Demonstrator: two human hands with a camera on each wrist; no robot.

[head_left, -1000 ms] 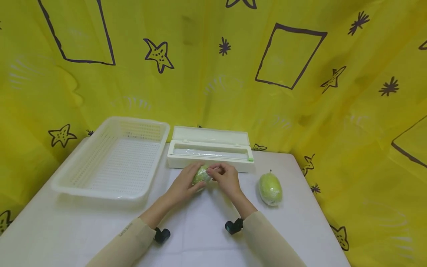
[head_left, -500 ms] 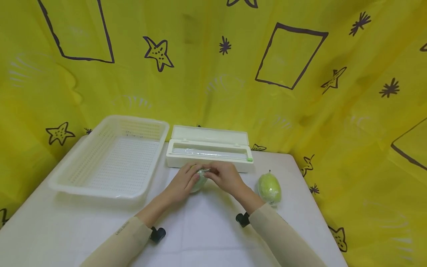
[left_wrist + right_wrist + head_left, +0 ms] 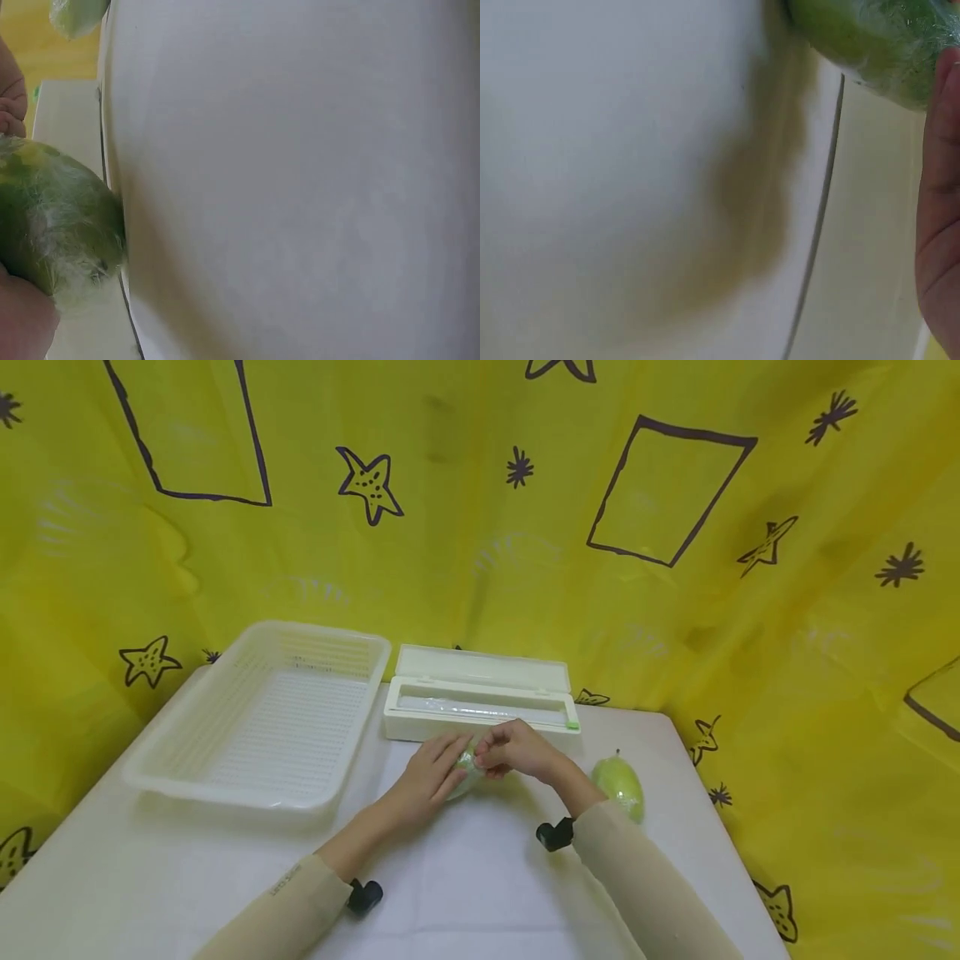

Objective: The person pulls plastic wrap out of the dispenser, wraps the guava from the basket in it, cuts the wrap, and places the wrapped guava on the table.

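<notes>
My left hand (image 3: 423, 781) grips a green oval fruit (image 3: 467, 770) from its left side, with the thumb near and the fingers over the top. Crinkled clear cling film covers the fruit, bunched at one end in the left wrist view (image 3: 71, 247). At the fruit's right side, my right hand (image 3: 519, 750) pinches the film with thumb and curled fingers. Much of the fruit is hidden behind both hands. A second fruit (image 3: 618, 783), yellow-green, film-wrapped and with a short stem, lies on the table to the right, partly behind the right forearm.
Just behind the hands stands a white cling film box (image 3: 420, 727), lid raised, with a film roll (image 3: 480, 704) inside and a green slider (image 3: 573, 725) at its right end. A white plastic basket (image 3: 225, 795) stands at the left. A yellow patterned curtain (image 3: 465, 568) hangs behind the white table (image 3: 480, 885).
My right hand has shifted from over the top of the fruit, by the left fingers, to its right side. The right forearm now covers part of the second fruit. The head view has turned slightly left.
</notes>
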